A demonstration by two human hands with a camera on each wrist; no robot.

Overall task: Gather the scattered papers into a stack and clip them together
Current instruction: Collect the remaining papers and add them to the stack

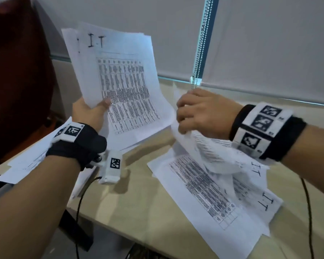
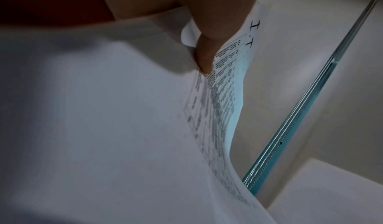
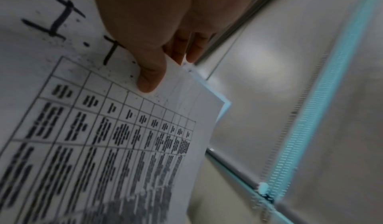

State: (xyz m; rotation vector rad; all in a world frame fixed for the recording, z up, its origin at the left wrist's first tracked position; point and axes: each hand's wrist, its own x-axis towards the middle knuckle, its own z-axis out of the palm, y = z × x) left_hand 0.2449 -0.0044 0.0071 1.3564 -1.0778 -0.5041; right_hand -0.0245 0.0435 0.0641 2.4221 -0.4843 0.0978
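Gathering is under way: the left hand pinches a fanned sheaf of printed sheets raised at 11 o'clock, the right hand pinches a lifted sheet off the worktop at 3 o'clock, which probably joins the sheaf next.

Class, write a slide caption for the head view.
Left hand holds gathered papers; right hand lifts another sheet.

Two hands, two wrist bands, many papers (uncountable).
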